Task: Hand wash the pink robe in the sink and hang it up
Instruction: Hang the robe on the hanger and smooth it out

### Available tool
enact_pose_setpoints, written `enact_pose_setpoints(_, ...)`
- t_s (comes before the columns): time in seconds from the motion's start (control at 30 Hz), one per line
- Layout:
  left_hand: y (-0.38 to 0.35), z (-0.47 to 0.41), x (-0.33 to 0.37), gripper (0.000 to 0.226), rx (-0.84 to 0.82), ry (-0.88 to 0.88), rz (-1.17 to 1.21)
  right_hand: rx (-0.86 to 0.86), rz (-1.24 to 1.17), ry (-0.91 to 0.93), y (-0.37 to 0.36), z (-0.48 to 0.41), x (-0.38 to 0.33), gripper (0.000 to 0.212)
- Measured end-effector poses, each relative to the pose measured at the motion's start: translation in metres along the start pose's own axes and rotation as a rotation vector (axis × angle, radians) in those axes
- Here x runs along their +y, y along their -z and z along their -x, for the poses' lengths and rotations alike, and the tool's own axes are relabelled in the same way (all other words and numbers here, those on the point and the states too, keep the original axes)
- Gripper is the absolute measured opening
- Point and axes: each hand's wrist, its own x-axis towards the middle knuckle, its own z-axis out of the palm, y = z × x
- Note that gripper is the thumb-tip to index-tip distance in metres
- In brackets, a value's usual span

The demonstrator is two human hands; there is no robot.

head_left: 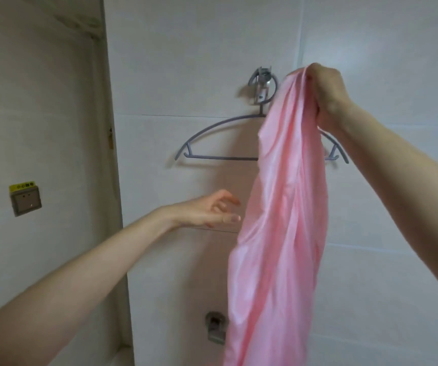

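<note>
The pink robe [284, 220] hangs in a long bunched drape from my right hand [325, 93], which is raised and shut on its top edge. Behind it a grey-purple hanger [212, 129] hangs from a metal wall hook [261, 84] on the white tiled wall; the robe covers the hanger's right half. My left hand [210, 210] is held out with fingers apart, just left of the hanging cloth and not touching it. The sink is out of view.
A metal wall fitting [214, 326] sits low on the tiles, partly behind the robe. On the left wall a grey switch box with a yellow label [25, 198] is mounted. A wall corner [112, 154] runs vertically between the two surfaces.
</note>
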Motion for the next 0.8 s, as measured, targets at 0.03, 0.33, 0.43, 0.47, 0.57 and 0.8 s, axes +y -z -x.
enact_pose_setpoints(0.03,-0.020,-0.008,0.001,0.055,-0.080,0.025,-0.026,0.011,-0.004,-0.006,-0.004,0.003,0.000,0.029)
enact_pose_setpoints(0.33,-0.015,-0.031,0.008,0.028,0.312,-0.051,0.815,0.034,0.476,0.301,0.027,-0.013,-0.009,0.029)
enact_pose_setpoints(0.43,0.021,-0.034,0.034,0.022,0.323,-0.096,0.897,-0.064,0.352,0.238,0.041,-0.017,0.003,0.046)
enact_pose_setpoints(0.47,0.032,-0.036,0.039,0.022,0.372,-0.125,0.850,-0.070,0.337,0.205,0.046,-0.017,0.006,0.047)
enact_pose_setpoints(0.57,0.063,-0.038,0.044,0.015,0.611,-0.113,0.752,-0.097,0.334,0.082,0.066,-0.019,0.011,0.039)
enact_pose_setpoints(0.8,0.097,-0.041,0.076,0.036,0.592,-0.139,0.794,-0.651,0.615,0.007,0.085,-0.016,0.002,0.016)
